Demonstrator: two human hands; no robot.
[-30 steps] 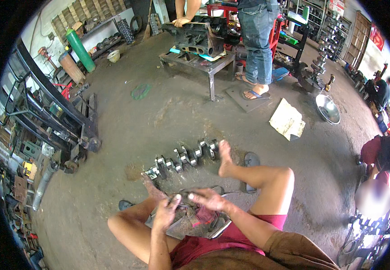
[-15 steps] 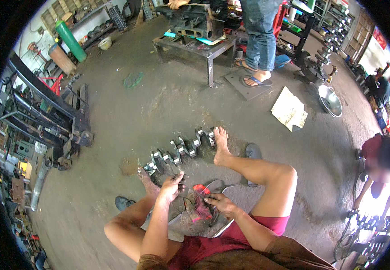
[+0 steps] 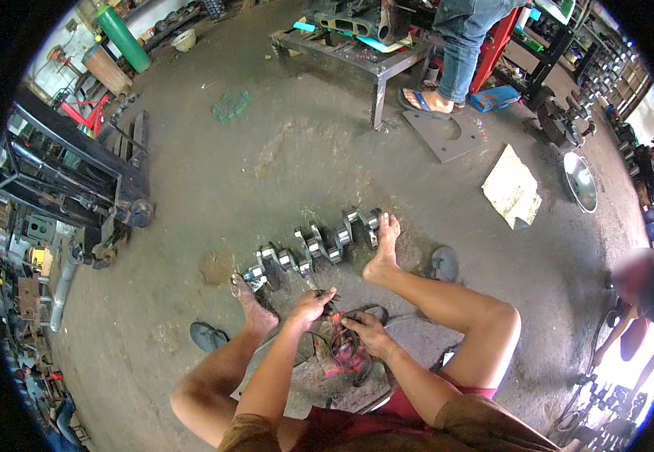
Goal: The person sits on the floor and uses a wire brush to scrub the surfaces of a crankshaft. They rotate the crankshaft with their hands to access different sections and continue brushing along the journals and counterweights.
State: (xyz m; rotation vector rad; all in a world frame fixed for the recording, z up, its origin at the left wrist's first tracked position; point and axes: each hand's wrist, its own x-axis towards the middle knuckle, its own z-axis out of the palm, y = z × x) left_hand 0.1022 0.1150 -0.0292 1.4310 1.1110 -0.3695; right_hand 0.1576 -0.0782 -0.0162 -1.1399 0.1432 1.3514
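A metal crankshaft (image 3: pixel 314 248) with shiny journals lies on the floor in front of me, my bare feet at its two ends. On the near side of it, my left hand (image 3: pixel 312 307) is closed on a thin dark strip (image 3: pixel 318 346) that hangs in loops. My right hand (image 3: pixel 370 333) pinches the same strip a little to the right. Whether it is cord or a strip of cloth, I cannot tell. Beneath the hands lies a crumpled red and pink rag (image 3: pixel 351 360), partly covered by the loops.
Sandals (image 3: pixel 208 337) lie beside my feet. A metal bench (image 3: pixel 378 75) bearing an engine block stands ahead, with a person in jeans (image 3: pixel 459 56) next to it. Cardboard (image 3: pixel 511 188) and a metal bowl (image 3: pixel 580 182) are at right, a black steel frame (image 3: pixel 78 151) at left. Another person (image 3: pixel 643 290) bends at far right.
The view has shifted, so the crankshaft and bench appear farther right. My hands have come closer together, and the dark strip now hangs in loops between them.
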